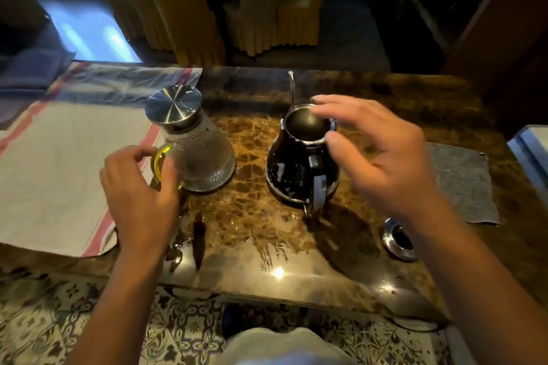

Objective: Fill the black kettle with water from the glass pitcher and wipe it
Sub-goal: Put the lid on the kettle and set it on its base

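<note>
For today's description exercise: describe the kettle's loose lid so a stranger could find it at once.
Start at the brown marble table, then the black kettle standing open at its centre. Nearer the table's front edge, under the right forearm, lies a small round lid: shiny metal rim, dark middle, unlike the flat grey cloth beside it.

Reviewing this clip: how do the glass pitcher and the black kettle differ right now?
The glass pitcher is clear and textured; the black kettle is dark and glossy. The pitcher's steel lid is on; the kettle's mouth is open. The left hand grips the pitcher's handle; the right hand only hovers over the kettle. Both stand upright on the marble table.
</note>
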The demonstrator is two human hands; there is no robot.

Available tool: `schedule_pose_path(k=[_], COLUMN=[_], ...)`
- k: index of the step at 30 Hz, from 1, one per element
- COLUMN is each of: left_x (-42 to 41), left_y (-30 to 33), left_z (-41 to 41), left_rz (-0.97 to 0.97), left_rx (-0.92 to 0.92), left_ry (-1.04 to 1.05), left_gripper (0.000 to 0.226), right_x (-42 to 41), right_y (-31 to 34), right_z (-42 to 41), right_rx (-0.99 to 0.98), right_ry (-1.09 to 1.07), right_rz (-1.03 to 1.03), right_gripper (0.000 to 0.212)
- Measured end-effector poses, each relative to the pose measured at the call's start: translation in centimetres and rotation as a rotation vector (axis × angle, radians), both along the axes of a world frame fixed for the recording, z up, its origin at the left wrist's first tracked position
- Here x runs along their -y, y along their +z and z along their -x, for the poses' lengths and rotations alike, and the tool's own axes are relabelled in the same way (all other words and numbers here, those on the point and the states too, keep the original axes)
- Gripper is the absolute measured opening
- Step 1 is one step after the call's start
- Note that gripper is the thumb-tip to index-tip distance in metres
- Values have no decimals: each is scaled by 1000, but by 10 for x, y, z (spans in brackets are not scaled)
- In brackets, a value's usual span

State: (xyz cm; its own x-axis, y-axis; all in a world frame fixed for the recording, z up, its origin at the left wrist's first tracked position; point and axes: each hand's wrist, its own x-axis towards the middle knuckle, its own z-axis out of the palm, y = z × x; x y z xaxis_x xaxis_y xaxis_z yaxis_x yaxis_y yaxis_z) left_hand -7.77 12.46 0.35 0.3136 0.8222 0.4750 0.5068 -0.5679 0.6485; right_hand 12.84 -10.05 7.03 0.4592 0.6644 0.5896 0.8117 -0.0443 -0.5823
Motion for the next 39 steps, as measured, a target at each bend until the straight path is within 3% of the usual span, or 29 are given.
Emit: schedule_pose_path(k=[5,10,16,20,23,28,34,39], left_x=[66,116,140,147,146,138,129,112], left_y=[-7,-7,-15,-20,-25,-25,-29,-40], left_z=[-20,-54,-83,-93,-96,-100,-92,-79], left_rz=[-31,81,250,292,344,388,331,225], left_rx=[77,113,73,77,93,5,-1,17], left_ry=[-232,-449,-531,-547,-561,-689,-714,-682], left_gripper=[25,30,43,39,38,33,25,30], right_x=[61,107,145,154,156,152,142,131], right_y=[-33,-74,-124,-146,-153,-157,-157,-145], right_z=[-33,-48,-47,-40,-34,-30,-33,-39], right_rx=[-75,-165,-237,-308,-358,-351,-329,-322], right_ry=[-160,-245,-352,-388,-373,-428,-436,-417], right_rz=[-22,144,413,531,532,525,582,493], right_gripper=[36,38,34,46,43,13,19,20])
